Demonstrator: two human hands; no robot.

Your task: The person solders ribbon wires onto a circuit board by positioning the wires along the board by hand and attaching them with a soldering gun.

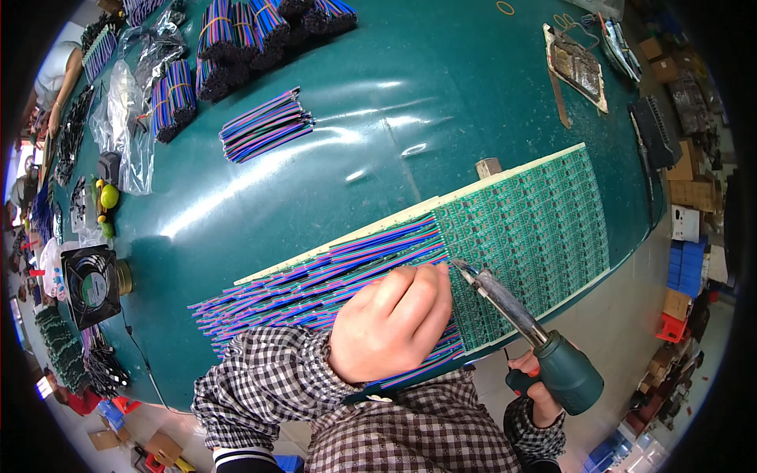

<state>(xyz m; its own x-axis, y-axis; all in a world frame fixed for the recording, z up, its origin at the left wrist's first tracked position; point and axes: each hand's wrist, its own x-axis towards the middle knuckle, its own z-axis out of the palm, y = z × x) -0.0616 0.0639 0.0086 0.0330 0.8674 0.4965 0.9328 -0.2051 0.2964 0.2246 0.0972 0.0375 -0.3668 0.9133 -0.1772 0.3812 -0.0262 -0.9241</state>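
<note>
My left hand [394,319] is closed in a pinch at the end of a multicoloured ribbon cable, its fingers hiding most of that cable. Under and beside it, many blue, pink, green and black ribbon cables [315,272] lie side by side across the left part of a green circuit board panel [528,229]. The bare right part of the panel shows rows of small repeated boards. My right hand [540,388] grips a soldering gun [572,370] with a dark green body and red trigger. Its metal tip points at the board, close to my left fingertips.
Bundled cables [236,35] stand at the far left, near a loose cable pile [266,126]. A black fan [91,286] sits at the left edge. A stained tray [576,67] lies far right. A small block [488,167] touches the panel's far edge. Another person's arm [61,98] shows far left.
</note>
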